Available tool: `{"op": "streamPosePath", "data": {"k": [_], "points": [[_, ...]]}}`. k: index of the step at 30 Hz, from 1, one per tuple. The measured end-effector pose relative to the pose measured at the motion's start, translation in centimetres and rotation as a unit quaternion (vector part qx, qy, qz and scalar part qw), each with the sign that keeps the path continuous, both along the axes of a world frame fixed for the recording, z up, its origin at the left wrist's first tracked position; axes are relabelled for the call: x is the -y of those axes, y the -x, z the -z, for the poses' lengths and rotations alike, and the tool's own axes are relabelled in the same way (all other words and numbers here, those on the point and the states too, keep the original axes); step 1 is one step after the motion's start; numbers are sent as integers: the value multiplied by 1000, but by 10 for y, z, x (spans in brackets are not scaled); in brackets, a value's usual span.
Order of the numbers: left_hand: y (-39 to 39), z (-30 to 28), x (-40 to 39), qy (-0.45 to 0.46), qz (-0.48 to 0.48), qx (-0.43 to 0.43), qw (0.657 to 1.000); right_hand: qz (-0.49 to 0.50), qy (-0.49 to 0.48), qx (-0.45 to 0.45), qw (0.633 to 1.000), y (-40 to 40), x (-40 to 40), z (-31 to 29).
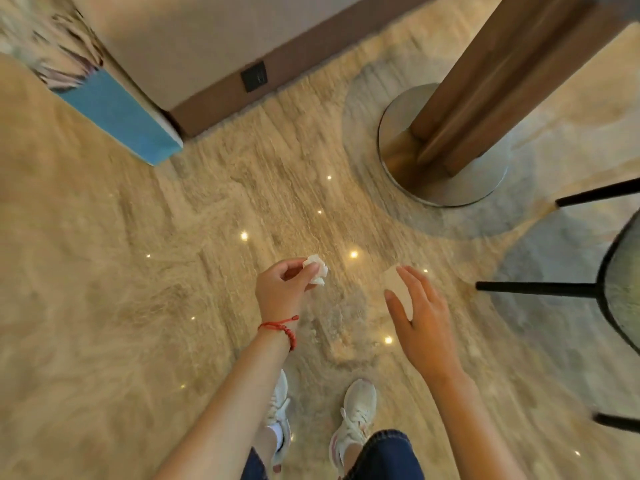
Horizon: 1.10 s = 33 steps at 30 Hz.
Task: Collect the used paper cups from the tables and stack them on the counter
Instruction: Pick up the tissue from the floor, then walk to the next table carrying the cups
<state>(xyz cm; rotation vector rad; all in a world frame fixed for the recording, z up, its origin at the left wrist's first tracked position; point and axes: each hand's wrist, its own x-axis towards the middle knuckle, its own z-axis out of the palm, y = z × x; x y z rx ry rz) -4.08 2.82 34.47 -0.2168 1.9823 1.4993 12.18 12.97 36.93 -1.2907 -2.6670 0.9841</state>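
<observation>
- Over the glossy tan floor [138, 306], between a wall corner and a round pedestal base [440, 188], the person stands with both arms out in front.
- The left hand [282, 289] pinches a crumpled white tissue [317, 270] between thumb and fingers.
- The right hand [420, 320] is spread, fingers straight; a pale flat shape lies just behind it, too blurred to say whether it is held or what it is.
- No paper cup shows anywhere, and no bench top is in view.
- Judging by this, collecting and stacking cannot be confirmed; progress is unclear.
</observation>
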Motion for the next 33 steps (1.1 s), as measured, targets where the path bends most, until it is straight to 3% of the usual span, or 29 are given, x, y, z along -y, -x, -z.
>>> {"op": "streamPosePath", "data": {"k": [8,15,21,25,33], "points": [[21,-197,-7,-60,33,-29,997,32,-59,-57,996,18,19,-184],[37,-308,-4,-142,40,-67,987,32,-127,-79,988,25,23,-278],[39,-349,7,-164,77,-102,978,57,-146,-110,982,26,24,-325],[38,-356,6,-165,113,-104,974,124,-112,-153,974,26,19,-337],[43,-373,-55,-172,165,-114,964,206,-114,-183,955,13,-31,-342]]}}
